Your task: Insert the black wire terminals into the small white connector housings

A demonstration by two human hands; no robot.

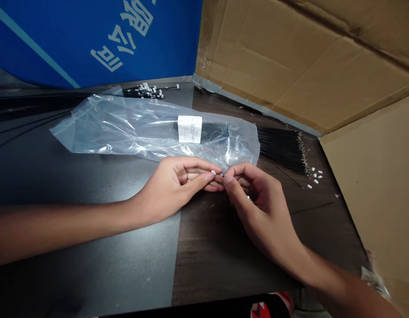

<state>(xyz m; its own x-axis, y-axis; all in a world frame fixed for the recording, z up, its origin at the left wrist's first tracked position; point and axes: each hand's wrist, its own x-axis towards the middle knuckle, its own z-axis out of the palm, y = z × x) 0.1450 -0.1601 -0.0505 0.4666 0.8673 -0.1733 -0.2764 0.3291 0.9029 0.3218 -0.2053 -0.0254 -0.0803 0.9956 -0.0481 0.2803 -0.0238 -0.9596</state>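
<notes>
My left hand [171,187] is closed, with a small white plastic connector [213,172] between thumb and forefinger. Facing it, my right hand [257,194] pinches the end of a thin black wire, whose small shiny tip [222,175] points at the connector. Another white bit [248,198] shows by the right palm. A stretch of thin black wire [312,208] lies to the right of that hand. Just beyond both hands rests a clear plastic bag [141,128] with a white label [190,129]. From its right end sticks out a bundle of black wires [280,148] with bare metal tips.
Several loose white connectors [315,175] lie right of the bundle. At the back left are black wires with white connectors [146,90] on their ends. A blue panel [75,39] and cardboard walls [274,57] enclose the dark table [204,260].
</notes>
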